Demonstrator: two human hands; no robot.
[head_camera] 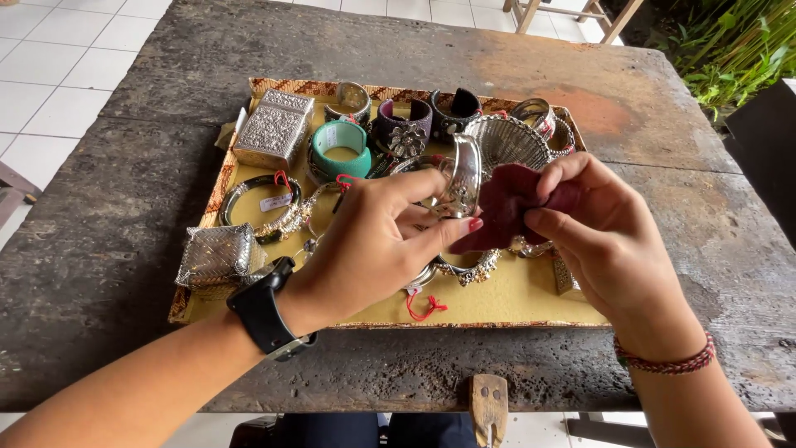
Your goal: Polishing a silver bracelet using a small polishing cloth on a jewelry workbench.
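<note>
Cuff (464, 176), silver, wide and rigid, was held above the tray (514, 300) by the left hand (373, 241), fingers closed on its edge. It looked hard, smooth and likely slippery, best gripped by the rim rather than the polished face. Cloth (506, 207), dark red, soft and limp, was pinched in the right hand (597, 224) against the cuff. Tray, yellow-lined with a patterned border, stood on the weathered desk (663, 124) and held a teal bangle (340, 149), an embossed silver box (274, 127), a woven silver box (217, 255), a domed filigree piece (507, 139), a dark flowered cuff (402, 129) and several other bangles, some with red-string tags.
</note>
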